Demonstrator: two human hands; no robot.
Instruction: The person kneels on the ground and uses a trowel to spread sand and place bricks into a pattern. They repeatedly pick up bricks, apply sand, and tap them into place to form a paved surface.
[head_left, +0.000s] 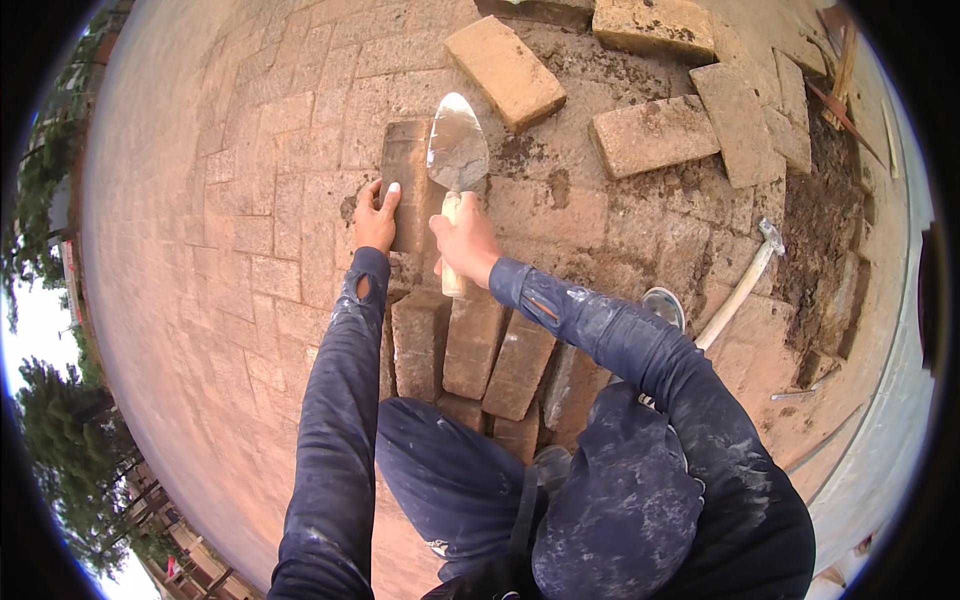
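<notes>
My right hand (468,240) is closed round the pale wooden handle of a trowel (457,150). Its leaf-shaped metal blade, smeared with dirt, points away from me. Just left of it, my left hand (376,216) grips the side of a dark, upright-lying paving brick (408,160), thumb on its top face and fingers down its left edge. The blade hangs over or beside the brick's right edge; whether they touch, I cannot tell. Between my hands and my knee stand several loose bricks (473,340) packed side by side.
A hammer (740,283) with a pale handle lies at the right, by a round metal-rimmed object (663,306). Loose bricks (654,136) lie scattered at the far right. A dug soil strip (820,240) runs along the right edge; laid paving (270,215) spreads leftward.
</notes>
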